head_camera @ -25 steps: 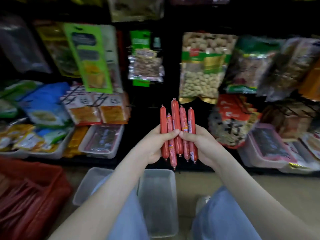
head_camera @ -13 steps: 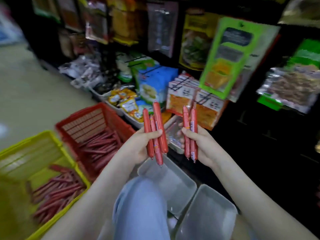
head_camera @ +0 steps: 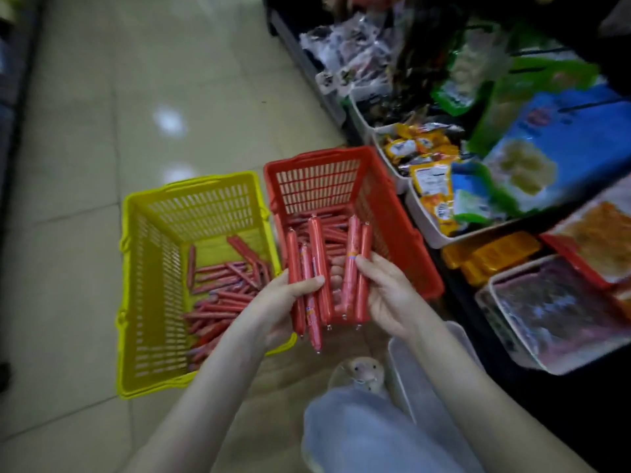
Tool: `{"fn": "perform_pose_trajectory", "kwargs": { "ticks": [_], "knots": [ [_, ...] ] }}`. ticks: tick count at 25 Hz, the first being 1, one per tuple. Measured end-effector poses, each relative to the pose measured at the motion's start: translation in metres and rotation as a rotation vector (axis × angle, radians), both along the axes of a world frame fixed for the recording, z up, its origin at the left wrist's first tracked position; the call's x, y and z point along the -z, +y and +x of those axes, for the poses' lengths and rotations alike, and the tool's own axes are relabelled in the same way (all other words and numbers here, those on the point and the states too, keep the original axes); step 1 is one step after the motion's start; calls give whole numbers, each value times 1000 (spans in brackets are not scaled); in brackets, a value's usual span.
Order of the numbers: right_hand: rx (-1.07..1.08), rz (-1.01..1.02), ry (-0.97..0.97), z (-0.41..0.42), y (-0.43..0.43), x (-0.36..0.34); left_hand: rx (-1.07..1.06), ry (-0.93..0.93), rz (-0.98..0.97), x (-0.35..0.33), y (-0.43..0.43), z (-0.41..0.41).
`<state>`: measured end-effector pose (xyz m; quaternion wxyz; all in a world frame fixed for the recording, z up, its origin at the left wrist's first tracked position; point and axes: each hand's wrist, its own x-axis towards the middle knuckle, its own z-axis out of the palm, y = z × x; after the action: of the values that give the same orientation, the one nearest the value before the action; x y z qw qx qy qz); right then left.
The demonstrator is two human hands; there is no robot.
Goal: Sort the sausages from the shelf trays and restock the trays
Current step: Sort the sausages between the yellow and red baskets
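Sausages point(head_camera: 318, 249) over the red basket point(head_camera: 317, 158): our left hand point(head_camera: 283, 303) grips three, our right hand point(head_camera: 387, 297) two; we should lower before releasing.

Glossy film-wrapped sausages point(head_camera: 319, 268), slatted plastic baskets point(head_camera: 191, 213), shiny tiled floor point(head_camera: 102, 114), crinkly foil packets point(head_camera: 430, 179)

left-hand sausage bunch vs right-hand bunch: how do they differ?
The left bunch has three sausages and the right bunch has two. The left bunch is staggered, with one sausage hanging lower, while the right bunch's ends sit nearly level. Both have red casings and are held roughly upright over the red basket.
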<state>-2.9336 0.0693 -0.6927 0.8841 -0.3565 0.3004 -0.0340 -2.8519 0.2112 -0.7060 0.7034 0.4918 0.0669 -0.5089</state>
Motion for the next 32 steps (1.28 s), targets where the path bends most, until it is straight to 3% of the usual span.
{"fn": "perform_pose_trajectory", "kwargs": {
  "ticks": [5,11,20,22,23,26,28,30,32],
  "knots": [
    [-23,-27,92,54,10,54,-81,-51,67,51,3,33],
    [-64,-29,71,89,29,96,-152,-212,201,88,13,53],
    [-296,-20,13,116,73,130,-229,-143,316,90,55,69],
    [-380,-130,3,118,76,133,-258,-130,346,84,69,74],
    [-443,-286,11,118,79,135,-298,-134,358,81,75,76],
    [-867,-1006,86,118,89,144,-460,-164,382,67,99,87],
    [-1027,-1331,41,115,95,139,-481,-184,362,59,112,94],
    [-887,-1319,-45,114,91,126,-407,-196,330,54,109,93],
    [-640,-937,-47,116,81,110,-306,-198,309,53,93,86]
  ]
}}
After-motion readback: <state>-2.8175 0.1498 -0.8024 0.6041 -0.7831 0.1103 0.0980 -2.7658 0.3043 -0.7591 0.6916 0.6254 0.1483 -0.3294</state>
